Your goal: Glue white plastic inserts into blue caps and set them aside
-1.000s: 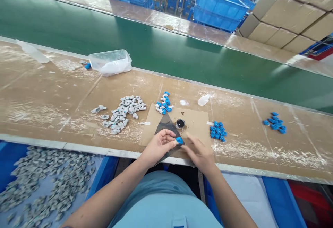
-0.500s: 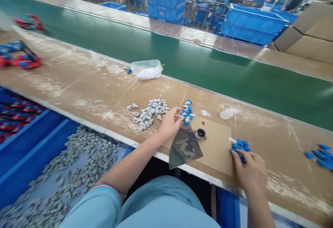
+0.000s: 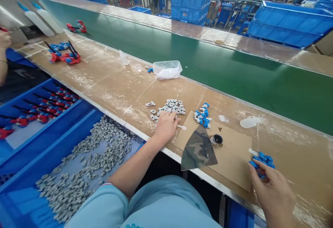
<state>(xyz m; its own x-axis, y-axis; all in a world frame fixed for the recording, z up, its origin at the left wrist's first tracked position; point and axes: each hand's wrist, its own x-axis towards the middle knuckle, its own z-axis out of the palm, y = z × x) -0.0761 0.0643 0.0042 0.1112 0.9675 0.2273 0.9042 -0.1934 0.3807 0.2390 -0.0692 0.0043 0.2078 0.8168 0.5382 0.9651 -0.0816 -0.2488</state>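
My left hand (image 3: 166, 125) reaches over the near side of a pile of small light-grey plastic parts (image 3: 175, 106); its thumb stands apart from the bent fingers, and some fingertips are hidden. My right hand (image 3: 274, 190) pinches a small blue plastic part (image 3: 253, 164) at the edge of a heap of blue parts (image 3: 265, 158). Between the hands lies a cluster of blue parts joined with grey ones (image 3: 203, 116). Below it are a camouflage-patterned cloth piece (image 3: 199, 150) and a small pot of dark liquid (image 3: 217, 139), both on a cardboard sheet (image 3: 234, 158).
A green conveyor belt (image 3: 208, 54) runs behind the bench. A clear tub (image 3: 168, 70) stands by its edge. Red-and-blue assemblies (image 3: 65, 56) sit far left, near another person's hand (image 3: 4, 41). Below left, a blue bin (image 3: 28, 200) holds many grey parts.
My left hand has moved from the blue-and-grey cluster left to the grey pile. My right hand stays at the blue heap. The view has turned left.
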